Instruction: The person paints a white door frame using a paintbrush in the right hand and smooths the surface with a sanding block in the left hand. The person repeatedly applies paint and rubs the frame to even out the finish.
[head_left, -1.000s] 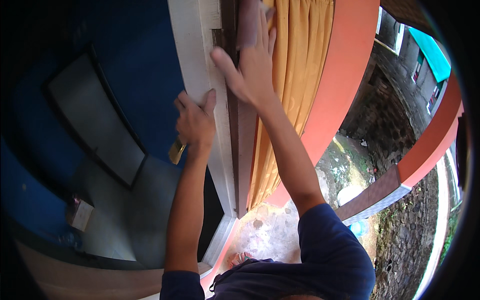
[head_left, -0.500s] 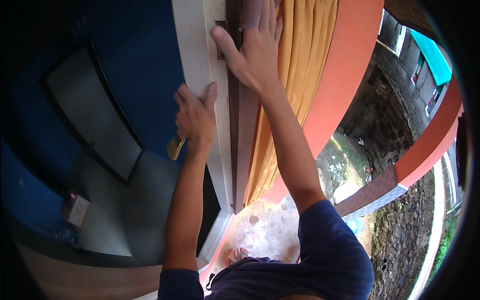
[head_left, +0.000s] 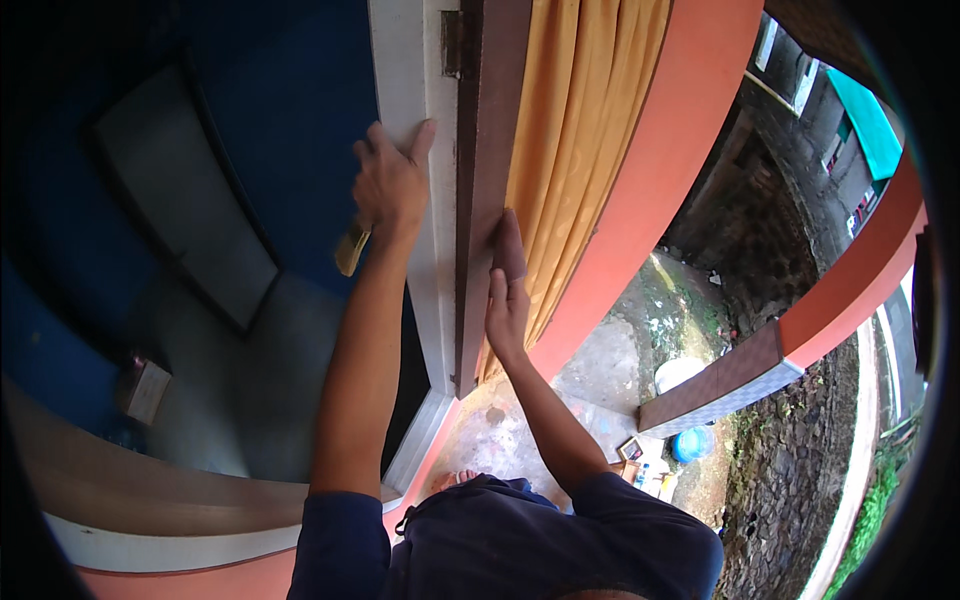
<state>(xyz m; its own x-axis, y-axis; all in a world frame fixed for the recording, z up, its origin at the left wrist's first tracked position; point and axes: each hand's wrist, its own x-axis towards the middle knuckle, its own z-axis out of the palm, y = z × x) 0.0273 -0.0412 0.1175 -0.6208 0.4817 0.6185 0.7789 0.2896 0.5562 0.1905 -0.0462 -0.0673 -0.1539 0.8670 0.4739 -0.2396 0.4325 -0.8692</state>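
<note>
My left hand (head_left: 394,188) grips the edge of the white door frame (head_left: 400,70), with its thumb laid on the frame's face. A paintbrush (head_left: 351,250) is tucked in that same hand, its pale yellowish bristles pointing down; the handle is mostly hidden. Lower down and to the right, my right hand (head_left: 508,312) holds a reddish-brown piece of sandpaper (head_left: 510,247) against the brown wooden upright (head_left: 490,130) beside the frame. A dark rectangular recess (head_left: 458,45) is cut into the frame above both hands.
A yellow curtain (head_left: 590,110) hangs right of the upright, bordered by an orange wall edge (head_left: 690,100). Left is a dark blue room with a grey door (head_left: 185,190) and a box (head_left: 148,392). A blue round container (head_left: 692,444) and small items stand on the ground at lower right.
My right hand has slid far down the brown upright with the sandpaper, from the top of the view to its middle. My left hand keeps its hold on the frame.
</note>
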